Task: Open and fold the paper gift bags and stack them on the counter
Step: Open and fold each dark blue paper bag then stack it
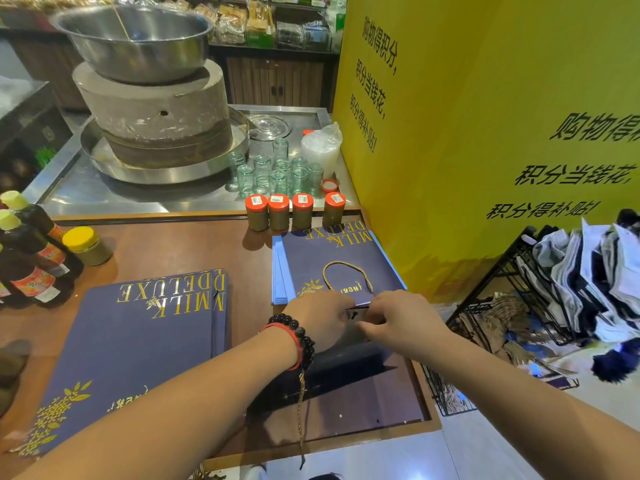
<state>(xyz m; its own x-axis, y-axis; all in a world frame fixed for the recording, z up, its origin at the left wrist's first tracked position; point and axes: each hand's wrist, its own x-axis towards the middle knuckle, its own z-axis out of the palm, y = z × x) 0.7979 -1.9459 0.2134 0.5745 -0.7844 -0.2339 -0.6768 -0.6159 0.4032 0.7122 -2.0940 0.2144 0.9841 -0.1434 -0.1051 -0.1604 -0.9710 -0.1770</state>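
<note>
On the table, both hands, left and right, are pinching a navy gift bag's top edge; four orange-lidded jars are holding brown paste.

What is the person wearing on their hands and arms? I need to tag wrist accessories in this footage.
Both forearms are bare, with no sleeves or gloves in view. The left hand has at its wrist a black beaded bracelet beside a red band, with a thin cord and tassel hanging below. The right hand and its wrist show nothing worn.
</note>
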